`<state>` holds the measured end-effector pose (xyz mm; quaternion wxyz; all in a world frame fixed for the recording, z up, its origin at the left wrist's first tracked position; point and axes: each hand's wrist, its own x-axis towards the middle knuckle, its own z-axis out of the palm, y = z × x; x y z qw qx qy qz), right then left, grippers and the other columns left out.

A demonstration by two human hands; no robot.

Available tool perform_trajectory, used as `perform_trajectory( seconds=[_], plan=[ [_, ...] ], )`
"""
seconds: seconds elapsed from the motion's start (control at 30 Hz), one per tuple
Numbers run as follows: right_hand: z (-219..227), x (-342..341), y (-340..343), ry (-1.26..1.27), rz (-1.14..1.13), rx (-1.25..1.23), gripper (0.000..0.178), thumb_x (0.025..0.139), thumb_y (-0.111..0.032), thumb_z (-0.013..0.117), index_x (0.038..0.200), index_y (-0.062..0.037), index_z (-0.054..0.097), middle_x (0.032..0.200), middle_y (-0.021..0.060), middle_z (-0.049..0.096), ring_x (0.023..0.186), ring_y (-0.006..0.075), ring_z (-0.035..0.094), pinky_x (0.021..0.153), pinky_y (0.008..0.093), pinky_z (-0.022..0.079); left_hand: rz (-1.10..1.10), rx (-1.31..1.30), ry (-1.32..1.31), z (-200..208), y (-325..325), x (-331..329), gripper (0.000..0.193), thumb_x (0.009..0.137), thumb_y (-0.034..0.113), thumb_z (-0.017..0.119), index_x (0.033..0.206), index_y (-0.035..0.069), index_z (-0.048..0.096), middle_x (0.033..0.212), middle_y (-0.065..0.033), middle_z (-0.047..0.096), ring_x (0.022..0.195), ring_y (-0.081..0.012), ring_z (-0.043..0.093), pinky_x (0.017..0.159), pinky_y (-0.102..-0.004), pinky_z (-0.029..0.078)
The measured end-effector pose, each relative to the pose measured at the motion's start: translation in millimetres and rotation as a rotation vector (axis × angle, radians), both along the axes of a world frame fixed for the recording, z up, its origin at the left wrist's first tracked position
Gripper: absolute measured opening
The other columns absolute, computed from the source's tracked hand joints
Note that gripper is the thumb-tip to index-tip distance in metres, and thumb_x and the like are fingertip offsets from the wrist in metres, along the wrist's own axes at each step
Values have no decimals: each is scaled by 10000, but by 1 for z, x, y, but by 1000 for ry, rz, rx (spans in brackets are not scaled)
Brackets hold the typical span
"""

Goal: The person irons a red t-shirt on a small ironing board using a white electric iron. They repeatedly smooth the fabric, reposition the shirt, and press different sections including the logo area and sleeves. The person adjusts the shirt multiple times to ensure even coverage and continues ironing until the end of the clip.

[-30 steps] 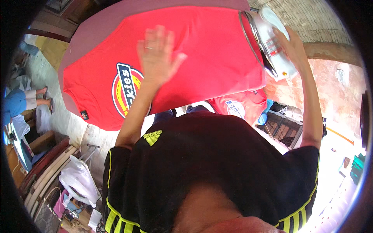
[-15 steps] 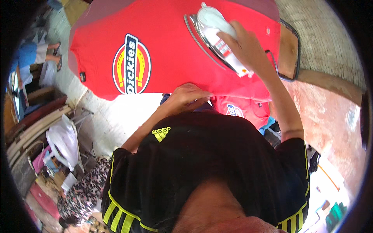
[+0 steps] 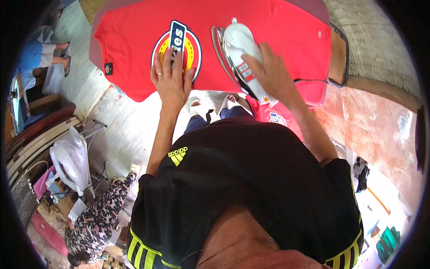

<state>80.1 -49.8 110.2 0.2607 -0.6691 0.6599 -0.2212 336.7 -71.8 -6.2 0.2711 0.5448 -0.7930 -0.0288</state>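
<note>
A red T-shirt point(image 3: 130, 49) with a round printed emblem lies spread over an ironing board point(image 3: 319, 10). My left hand point(image 3: 171, 80) rests flat on the emblem, fingers spread, with a ring on one of them. My right hand point(image 3: 273, 74) grips a white and grey clothes iron point(image 3: 242, 42), which stands tilted on the shirt to the right of the emblem. The iron's metal soleplate edge faces left. Its dark cord runs off to the right past my wrist.
Below the board hangs more red cloth point(image 3: 280, 117) with a similar print. The board's black metal end frame point(image 3: 345, 56) juts out at right. Stacked boards, a white plastic bag point(image 3: 71, 159) and a person in patterned clothes point(image 3: 96, 219) are at left. Another person in blue point(image 3: 31, 62) is farther off.
My left hand has moved from the shirt's near edge up onto the emblem and opened out. The shirt has shifted rightward. The iron, still in my right hand, has come slightly nearer.
</note>
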Motion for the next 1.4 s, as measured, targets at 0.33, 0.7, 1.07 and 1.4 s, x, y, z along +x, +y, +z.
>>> perform_trajectory(
  seconds=[0.33, 0.7, 1.07, 1.4],
  plan=[
    [-13, 45, -23, -74, -209, -18, 331, 983, -305, 567, 1090, 6, 525, 803, 226, 600, 689, 306, 654, 590, 406, 484, -6, 49, -64, -10, -15, 17, 580, 930, 434, 540, 1394, 91, 485, 1510, -139, 374, 1422, -407, 268, 1110, -579, 191],
    [6, -42, 57, -265, -513, 57, 341, 947, -323, 616, 1057, -5, 560, 677, 161, 601, 591, 250, 630, 533, 405, 495, -330, 15, 32, 14, -17, -47, 650, 891, 381, 608, 1421, 47, 437, 1528, -183, 335, 1417, -443, 262, 1107, -592, 188],
    [28, -266, 72, -300, -911, -27, 366, 949, -373, 600, 1029, -16, 588, 584, 36, 514, 417, 130, 464, 406, 311, 387, -555, 150, -70, 23, 2, -125, 551, 863, 330, 654, 1350, 105, 525, 1495, -130, 381, 1412, -412, 291, 1111, -590, 217],
    [-6, -400, -14, -128, -877, 47, 516, 926, -497, 574, 1051, 2, 600, 650, 67, 564, 543, 167, 554, 508, 339, 448, -537, 606, 502, 3, 45, -92, 218, 817, 80, 707, 1029, 44, 673, 1057, -106, 646, 991, -264, 617, 843, -360, 483]
  ],
)
